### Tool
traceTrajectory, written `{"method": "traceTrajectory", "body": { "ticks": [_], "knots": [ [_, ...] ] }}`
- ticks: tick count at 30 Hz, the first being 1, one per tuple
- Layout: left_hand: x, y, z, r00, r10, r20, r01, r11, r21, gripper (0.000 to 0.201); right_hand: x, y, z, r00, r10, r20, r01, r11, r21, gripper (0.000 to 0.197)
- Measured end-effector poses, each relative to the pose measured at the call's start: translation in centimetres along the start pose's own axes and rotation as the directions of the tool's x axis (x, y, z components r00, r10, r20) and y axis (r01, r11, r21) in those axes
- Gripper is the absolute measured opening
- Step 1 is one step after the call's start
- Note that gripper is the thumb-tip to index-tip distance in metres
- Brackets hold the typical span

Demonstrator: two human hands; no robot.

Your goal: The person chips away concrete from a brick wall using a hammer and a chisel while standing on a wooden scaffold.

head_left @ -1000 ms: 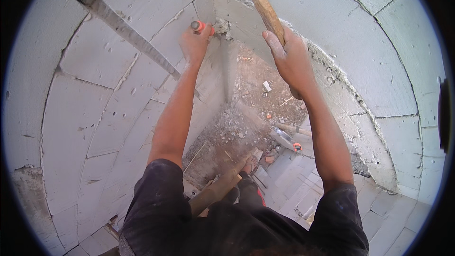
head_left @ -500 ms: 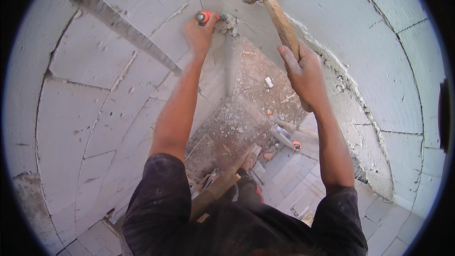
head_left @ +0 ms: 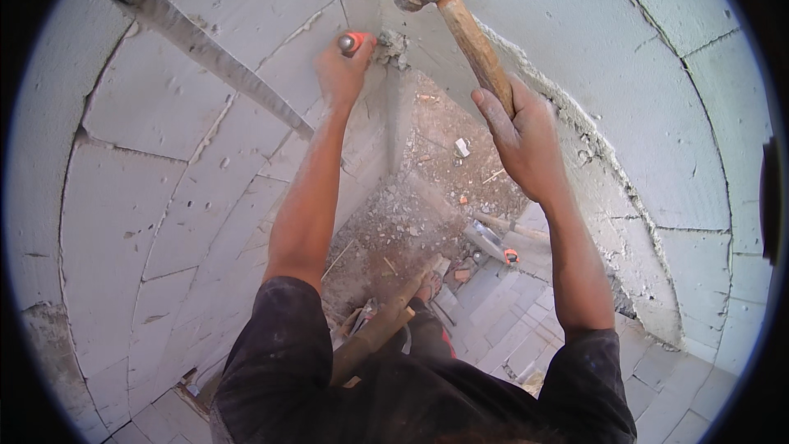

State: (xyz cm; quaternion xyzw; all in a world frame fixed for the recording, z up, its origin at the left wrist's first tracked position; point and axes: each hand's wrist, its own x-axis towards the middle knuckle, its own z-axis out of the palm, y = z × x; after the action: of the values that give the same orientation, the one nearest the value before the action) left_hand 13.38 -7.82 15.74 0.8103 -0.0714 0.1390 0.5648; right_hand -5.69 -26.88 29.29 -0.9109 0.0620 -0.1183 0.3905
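My left hand (head_left: pixel 340 74) is closed round the red handle of a chisel (head_left: pixel 358 43), whose rounded metal cap faces me. Its working end is toward the crumbled grey mortar (head_left: pixel 393 49) in the corner between two block walls; the tip itself is hidden. To the right, my right hand (head_left: pixel 526 136) grips the wooden handle of a ball-peen hammer (head_left: pixel 479 45). The hammer's dusty metal head is raised, up and right of the chisel and apart from it.
A long metal bar (head_left: pixel 218 53) slants across the left block wall (head_left: pixel 123 205). A rough groove (head_left: pixel 608 164) runs down the right wall. Below lie rubble (head_left: pixel 394 214), a tool with an orange-and-black end (head_left: pixel 511 256) and a wooden pole (head_left: pixel 374 333) by my foot.
The hammer and my right hand have shifted slightly left. My left hand, still holding the chisel, has moved a little toward me.
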Motion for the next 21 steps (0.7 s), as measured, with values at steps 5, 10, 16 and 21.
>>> {"method": "traceTrajectory", "body": {
  "ticks": [5, 10, 16, 21],
  "knots": [
    [0.1, -0.1, 0.2, 1.0, 0.01, -0.015, -0.009, 1.0, 0.012, 0.032, 0.0, -0.8, 0.1, 1.0, -0.021, 0.001, 0.021, 1.0, -0.01, 0.036],
    [0.8, -0.6, 0.1, 0.999, 0.043, 0.023, -0.044, 0.998, 0.052, 0.032, 0.3, -2.1, 0.5, 0.997, -0.075, 0.005, 0.075, 0.997, -0.004, 0.034],
    [0.2, -0.4, 1.1, 0.997, 0.081, 0.006, -0.08, 0.997, -0.012, 0.029, 1.4, -0.4, 4.2, 0.941, -0.325, -0.096, 0.328, 0.944, 0.02, 0.033],
    [2.0, -1.8, 1.2, 0.987, 0.146, 0.073, -0.154, 0.981, 0.12, 0.031, 4.9, 1.1, 6.0, 0.966, -0.214, 0.146, 0.251, 0.915, -0.317, 0.035]
  ]
}}
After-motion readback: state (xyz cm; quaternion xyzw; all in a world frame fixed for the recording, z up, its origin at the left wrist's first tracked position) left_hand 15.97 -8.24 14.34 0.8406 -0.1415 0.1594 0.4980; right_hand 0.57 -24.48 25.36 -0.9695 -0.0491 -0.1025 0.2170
